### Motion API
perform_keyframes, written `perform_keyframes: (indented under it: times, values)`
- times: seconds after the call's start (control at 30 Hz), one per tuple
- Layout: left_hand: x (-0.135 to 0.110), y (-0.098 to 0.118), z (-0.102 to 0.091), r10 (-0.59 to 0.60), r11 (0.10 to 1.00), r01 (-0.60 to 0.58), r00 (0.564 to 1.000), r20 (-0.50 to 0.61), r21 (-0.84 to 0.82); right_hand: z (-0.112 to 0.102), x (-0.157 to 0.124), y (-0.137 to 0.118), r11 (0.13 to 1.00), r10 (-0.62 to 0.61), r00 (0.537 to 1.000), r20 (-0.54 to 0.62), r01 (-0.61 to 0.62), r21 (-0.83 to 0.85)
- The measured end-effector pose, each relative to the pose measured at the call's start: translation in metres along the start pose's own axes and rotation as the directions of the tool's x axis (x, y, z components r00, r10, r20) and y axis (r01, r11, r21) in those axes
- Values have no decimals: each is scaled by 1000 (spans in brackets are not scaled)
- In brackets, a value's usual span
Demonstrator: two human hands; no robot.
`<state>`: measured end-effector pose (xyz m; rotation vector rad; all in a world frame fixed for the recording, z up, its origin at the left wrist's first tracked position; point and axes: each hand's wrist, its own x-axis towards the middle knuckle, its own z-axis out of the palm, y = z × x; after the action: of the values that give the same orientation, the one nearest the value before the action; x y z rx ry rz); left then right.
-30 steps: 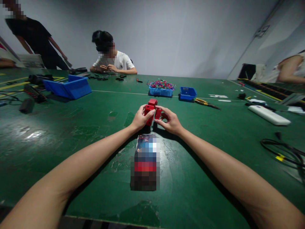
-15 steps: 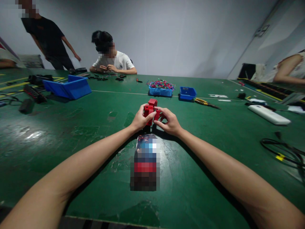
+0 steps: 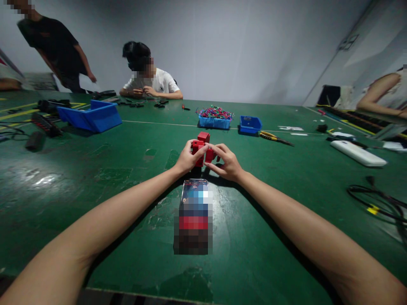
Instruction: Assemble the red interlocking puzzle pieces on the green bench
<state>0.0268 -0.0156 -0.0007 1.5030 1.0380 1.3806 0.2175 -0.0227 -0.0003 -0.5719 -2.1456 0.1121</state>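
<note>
Between my hands, at the middle of the green table [image 3: 133, 169], is a red blocky object [image 3: 197, 147] made of several box-like parts. My left hand [image 3: 186, 159] is closed around its left side, thumb across the front. In the fingers of my right hand [image 3: 229, 163] is a smaller red piece [image 3: 209, 156], held against or close beside the larger one; whether they are joined I cannot tell. A phone [image 3: 194, 188] with a lit, partly blurred screen lies flat just in front of my hands.
Beyond my hands stand a blue bin of colourful wires [image 3: 214, 123], a small blue bin [image 3: 250, 125] and yellow-handled pliers [image 3: 270, 136]. A larger blue bin [image 3: 92, 116] is at left. A white block [image 3: 358, 153] and black cable [image 3: 375, 197] lie right. Co-workers [image 3: 149, 80] sit and stand around.
The fingers of my right hand have shifted slightly around the small red piece. My left hand stays nearly still. The standing person at the far left has leaned further left.
</note>
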Motion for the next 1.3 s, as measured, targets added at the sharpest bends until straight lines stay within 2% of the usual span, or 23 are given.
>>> perform_keyframes:
  times: [0.1,0.2,0.6,0.77,0.97,1.17,1.3]
  values:
    - [2,1,2,-90,987,87,996,-18,-133,1,0,-2,999,-31,999,28,32,-7]
    - [1,5,3,-107,976,113,993,41,-189,3,1,-3,1000,14,1000,13,-14,7]
    - [-5,5,1,-18,996,29,990,140,-79,4,1,-1,993,97,994,-43,-93,77]
    - [-9,12,2,16,999,-8,979,202,-44,3,0,-2,999,43,998,-39,-42,22]
    - [-11,13,1,58,998,-58,978,201,-7,4,-1,0,1000,-25,996,-83,24,-13]
    - [-10,12,0,59,998,-62,982,182,7,4,-1,1,999,-6,993,-117,2,-38]
    - [-9,11,1,52,999,-52,983,174,-2,5,1,-1,993,10,987,-160,-29,-114]
